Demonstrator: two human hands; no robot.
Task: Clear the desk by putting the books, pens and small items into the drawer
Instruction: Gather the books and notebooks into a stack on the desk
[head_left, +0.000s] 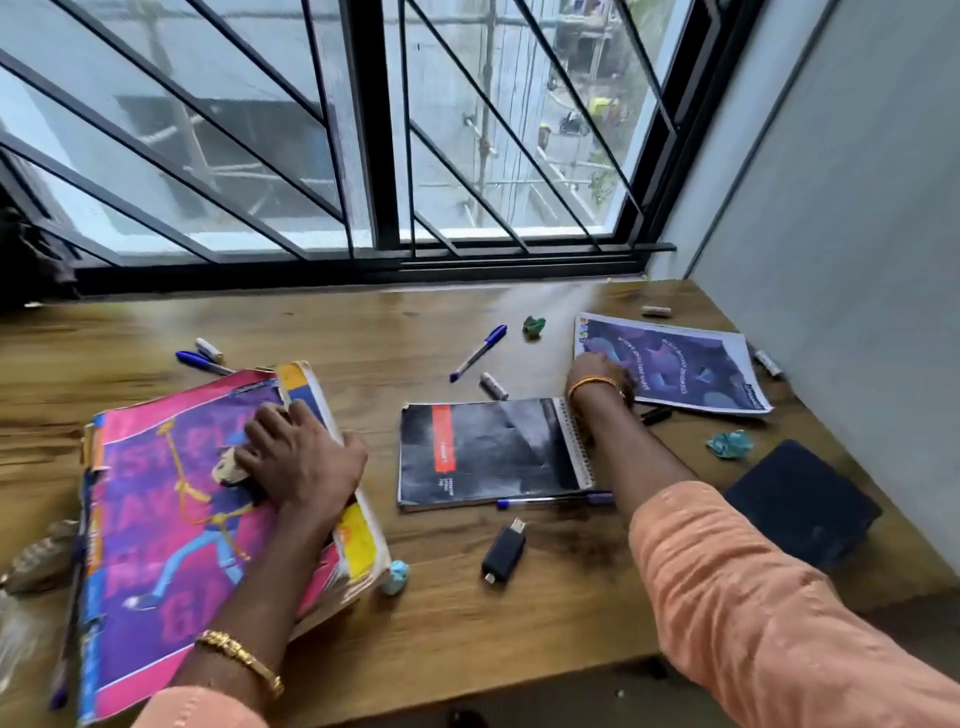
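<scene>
- Books are lying spread over the wooden desk (426, 613), and the nearest is the pink and purple book (171, 519), sitting at the near left and hanging a little past the front edge.
- A blue pen (65, 670) is poking out along that book's left side, next to a brown shell (41, 558).
- The left hand (296, 462) is resting palm down on the pink cover, fingers gently bent and pressing on it, thumb running along the book's right edge; a gold bangle (241, 660) is circling the wrist.
- A pale blue eraser (396, 576) is touching the book's near right corner.
- A black USB adapter (503, 556) is lying near the middle of the desk, apart from the books.
- A dark notebook (800, 501) is sitting at the right edge, with a crumpled teal wrapper (730, 444) just beyond it.
- A black spiral notebook (493, 452) is lying in the centre, with a purple pen (550, 501) along its near edge.
- The right hand (602, 376) is reaching across to the purple printed booklet (680, 364) at the far right, fingertips touching its near left corner; blur is hiding whether they are gripping it.
- A black marker (655, 415) is lying just under that booklet's near edge.
- Farther back, a capped blue pen (479, 352), a small white cylinder (493, 385) and a green crumpled scrap (534, 326) are scattered in the middle.
- At the far left, another blue pen (200, 362) is lying beside a white stub (209, 349).
</scene>
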